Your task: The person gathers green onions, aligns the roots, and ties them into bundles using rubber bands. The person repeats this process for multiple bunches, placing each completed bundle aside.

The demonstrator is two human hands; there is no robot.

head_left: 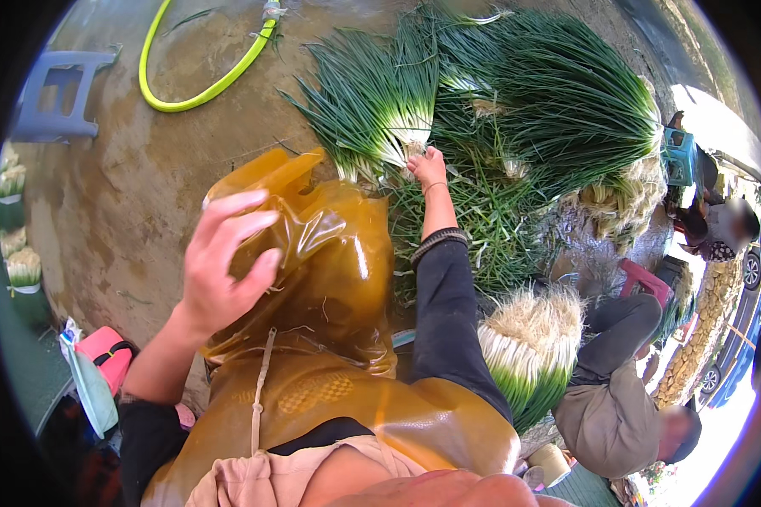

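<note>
My left hand is raised over my lap, fingers apart and holding nothing. My right hand reaches forward to the root ends of a bunch of green onions. Its fingers are bent against the roots, and whether they grip any stalks is hidden. That bunch lies on the wet floor with its dark green leaves pointing away from me, beside more green onions. Loose trimmed leaves are heaped right of my hand. An amber plastic apron covers my lap, with a few root strands on it.
A large pile of green onions lies at the far right. A root-up bundle stands near my right elbow, beside a seated person. A yellow-green hose curves across the floor; a blue plastic stool stands left.
</note>
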